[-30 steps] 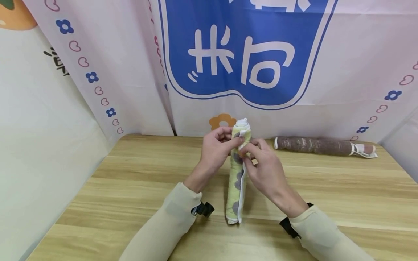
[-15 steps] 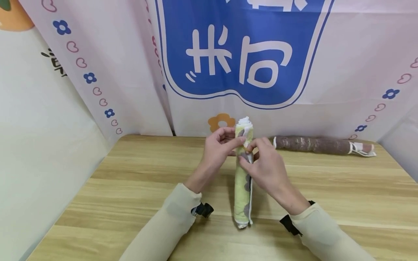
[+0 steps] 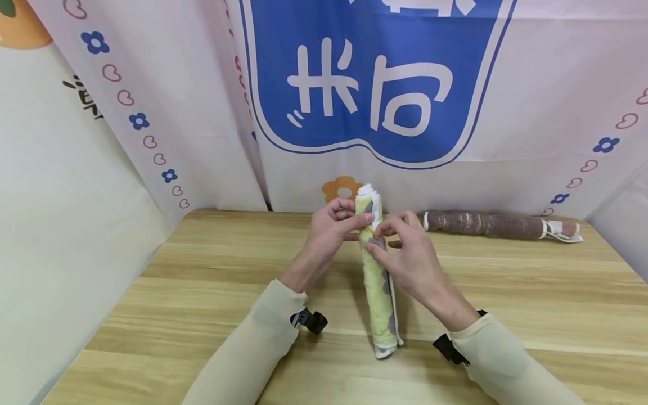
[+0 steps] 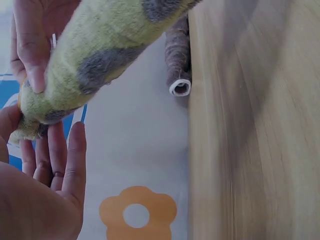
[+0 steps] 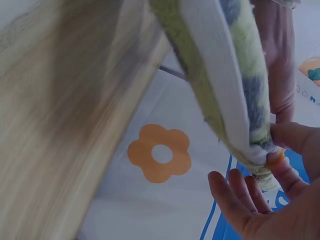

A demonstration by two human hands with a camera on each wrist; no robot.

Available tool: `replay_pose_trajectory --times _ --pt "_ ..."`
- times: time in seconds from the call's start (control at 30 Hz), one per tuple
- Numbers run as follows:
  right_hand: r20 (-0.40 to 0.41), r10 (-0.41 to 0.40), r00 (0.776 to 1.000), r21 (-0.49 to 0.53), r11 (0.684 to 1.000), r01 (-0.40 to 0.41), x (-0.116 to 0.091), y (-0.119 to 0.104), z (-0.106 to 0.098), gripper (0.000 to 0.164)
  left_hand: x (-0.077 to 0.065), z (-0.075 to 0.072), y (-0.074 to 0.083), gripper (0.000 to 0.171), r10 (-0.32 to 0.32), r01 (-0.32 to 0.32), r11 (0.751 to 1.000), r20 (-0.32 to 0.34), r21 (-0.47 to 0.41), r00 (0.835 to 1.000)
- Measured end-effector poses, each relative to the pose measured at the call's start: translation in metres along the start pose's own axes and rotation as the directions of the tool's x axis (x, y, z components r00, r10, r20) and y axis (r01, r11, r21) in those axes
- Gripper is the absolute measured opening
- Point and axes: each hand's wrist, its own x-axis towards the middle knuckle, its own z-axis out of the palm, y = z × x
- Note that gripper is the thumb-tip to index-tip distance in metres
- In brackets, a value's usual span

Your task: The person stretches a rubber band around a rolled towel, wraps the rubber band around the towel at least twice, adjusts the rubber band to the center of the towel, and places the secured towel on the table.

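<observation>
A rolled yellow-green towel (image 3: 377,298) with grey spots and a white edge is held up between both hands, its coiled white end towards the backdrop. My left hand (image 3: 326,230) grips it near that far end, thumb across the front and fingers behind. From the other side my right hand (image 3: 412,256) reaches in, its thumb and index finger pinching a small orange band (image 5: 276,157) against the roll. The band looks like a rubber band; most of it is hidden by fingers. In the left wrist view, the band's edge (image 4: 20,92) crosses the towel.
A brown rolled towel (image 3: 486,225) lies at the back right of the wooden table (image 3: 202,315), against the printed backdrop (image 3: 293,174). White side walls (image 3: 66,214) bound the table. Black wrist cameras (image 3: 310,322) sit at both cuffs.
The rolled towel has swung between the hands; its near end has shifted to the right and its far end, after going right, has come back left. Both hands stay around the far end.
</observation>
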Motion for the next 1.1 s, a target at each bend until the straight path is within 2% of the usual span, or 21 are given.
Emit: replay_pose_trajectory --times 0.27,0.37,0.47,0.63,0.7,0.77,0.83,0.9,1.0,1.1 --pt "-0.032 -0.117 0.993 -0.083 0.99 0.114 -0.002 -0.001 0.003 0.019 -0.004 0.004 0.001 0.026 0.036 -0.035 0.999 -0.057 0.022 0.998" --pt "-0.024 -0.103 0.994 -0.104 0.99 0.1 -0.003 -0.001 0.004 0.017 -0.005 0.005 0.0 0.026 0.058 -0.053 0.997 -0.092 0.049 0.994" --pt "-0.006 -0.069 0.998 -0.175 0.982 0.067 -0.003 -0.002 0.003 0.021 -0.007 0.007 0.0 0.026 0.094 -0.086 0.994 -0.12 0.075 0.988" --pt "0.013 -0.044 0.999 -0.293 0.955 0.046 -0.002 -0.004 0.001 0.041 -0.01 0.01 0.003 0.028 0.175 -0.165 0.979 -0.087 0.117 0.981" --pt "0.009 -0.028 1.0 -0.269 0.963 0.03 -0.001 -0.003 -0.001 0.04 -0.01 0.01 0.002 0.028 0.182 -0.176 0.978 -0.045 0.11 0.982" --pt "0.006 0.012 1.0 -0.203 0.979 -0.01 0.0 -0.003 -0.004 0.035 -0.008 0.009 0.0 0.024 0.161 -0.161 0.984 0.002 0.08 0.987" --pt "0.025 0.083 0.996 -0.108 0.991 -0.08 0.001 -0.001 -0.006 0.03 -0.006 0.006 -0.002 0.019 0.126 -0.128 0.99 0.049 0.052 0.991" --pt "0.063 0.154 0.986 -0.013 0.988 -0.154 0.002 -0.001 -0.009 0.025 -0.004 0.003 -0.004 0.015 0.09 -0.093 0.995 0.089 0.028 0.992" --pt "0.122 0.201 0.972 0.067 0.975 -0.21 0.003 0.0 -0.012 0.02 -0.002 0.001 -0.005 0.015 0.07 -0.071 0.997 0.085 0.014 0.994" --pt "0.141 0.172 0.975 0.07 0.981 -0.183 0.004 -0.001 -0.013 0.017 -0.002 0.0 -0.005 0.018 0.084 -0.084 0.996 0.043 0.01 0.996"
